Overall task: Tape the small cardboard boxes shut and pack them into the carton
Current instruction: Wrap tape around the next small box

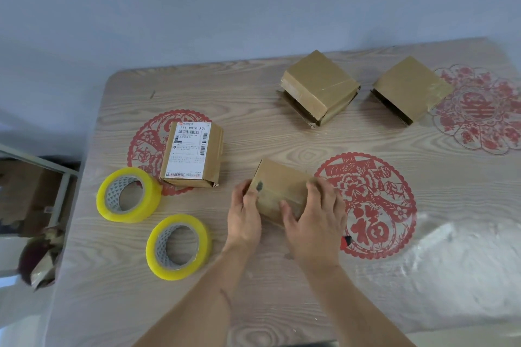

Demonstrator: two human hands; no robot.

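So, both hands are clamped on one small cardboard box (277,191) at the middle of the frame: the left hand (244,218) wraps its left end, the right hand (315,222) lies over its right side, fingers spread on top. It sits on the wood-grain table (253,290), just left of a red paper-cut decal (372,205). Two rolls of yellow packing tape (128,195) (178,246) lie flat at lower left, close together, and a box with a shipping label (191,153) is right behind them. Two more boxes, a flap-open box (318,87) and a taped box (410,90), sit toward the upper right, well apart from the hands. Nothing blocks the hands. Some brown cardboard (25,191) shows off the table's left edge, too blurry to identify.
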